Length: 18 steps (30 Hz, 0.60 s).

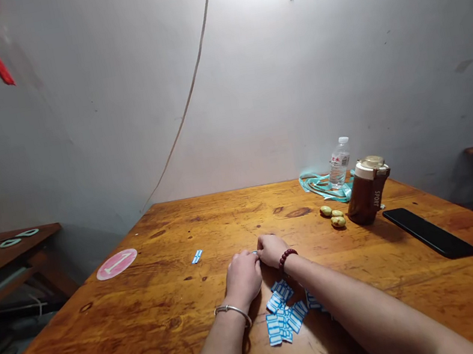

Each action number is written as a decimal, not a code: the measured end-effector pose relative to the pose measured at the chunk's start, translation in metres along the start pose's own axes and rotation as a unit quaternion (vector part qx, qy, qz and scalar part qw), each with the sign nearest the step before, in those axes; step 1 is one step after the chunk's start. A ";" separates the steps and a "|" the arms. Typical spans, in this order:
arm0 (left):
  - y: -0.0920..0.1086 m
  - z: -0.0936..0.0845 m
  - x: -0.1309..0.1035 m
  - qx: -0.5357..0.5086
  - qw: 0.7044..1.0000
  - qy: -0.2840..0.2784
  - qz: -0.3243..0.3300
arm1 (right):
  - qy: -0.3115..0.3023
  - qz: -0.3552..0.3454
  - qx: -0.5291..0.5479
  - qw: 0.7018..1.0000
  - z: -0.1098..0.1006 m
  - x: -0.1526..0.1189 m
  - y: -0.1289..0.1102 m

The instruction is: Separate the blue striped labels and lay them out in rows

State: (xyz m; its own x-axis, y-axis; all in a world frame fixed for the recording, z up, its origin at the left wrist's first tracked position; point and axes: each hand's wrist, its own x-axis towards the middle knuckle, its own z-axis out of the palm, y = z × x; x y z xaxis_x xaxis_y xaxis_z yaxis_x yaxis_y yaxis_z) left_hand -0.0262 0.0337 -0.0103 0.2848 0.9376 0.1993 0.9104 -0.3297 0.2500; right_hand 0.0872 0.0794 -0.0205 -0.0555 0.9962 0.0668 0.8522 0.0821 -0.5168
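Note:
My left hand [243, 275], with a silver bangle at its wrist, meets my right hand [272, 250], which wears a dark red bead bracelet. Fingers of both are curled closed around a small label piece [255, 252]; only a pale blue-white sliver of it shows between them. Below the hands lies a loose pile of blue-and-white printed labels [282, 314], partly covered by my right forearm. One more blue-and-white label [197, 256] lies alone on the wooden table, left of my left hand.
On the wooden table [153, 326] stand a brown sport bottle [364, 194] and a clear water bottle [339, 165] beside a teal lanyard [318, 187]. Several small yellowish round items [338, 221] and a black phone [429, 232] lie nearby. At left is a pink round sticker [117, 264]. Behind rises a wall.

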 end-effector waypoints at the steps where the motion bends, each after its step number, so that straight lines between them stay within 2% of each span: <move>1: 0.000 0.000 0.000 0.008 1.000 -0.001 0.004 | 0.002 0.002 0.009 1.000 -0.001 0.001 0.000; 5: -0.002 0.000 0.000 0.031 0.999 0.008 0.017 | 0.025 -0.007 0.055 0.998 -0.022 -0.006 0.011; 9: -0.002 0.001 0.002 0.039 0.999 0.012 0.013 | 0.056 -0.025 0.090 0.994 -0.052 -0.033 0.046; 11: -0.001 0.002 0.004 0.034 0.999 0.012 0.008 | 0.092 -0.047 0.148 0.984 -0.061 -0.050 0.065; 14: 0.000 0.003 0.006 0.026 1.000 0.007 -0.005 | 0.107 -0.028 0.198 0.974 -0.063 -0.071 0.087; 18: -0.002 0.002 0.008 0.006 1.000 0.009 0.004 | 0.093 -0.006 0.199 0.976 -0.058 -0.081 0.095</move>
State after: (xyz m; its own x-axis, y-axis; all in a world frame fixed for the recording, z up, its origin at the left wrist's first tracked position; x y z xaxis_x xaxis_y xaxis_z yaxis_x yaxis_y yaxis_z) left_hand -0.0249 0.0418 -0.0107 0.2874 0.9327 0.2179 0.9118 -0.3361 0.2361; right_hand 0.2027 0.0051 -0.0255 0.0634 0.9758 0.2093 0.5811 0.1344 -0.8026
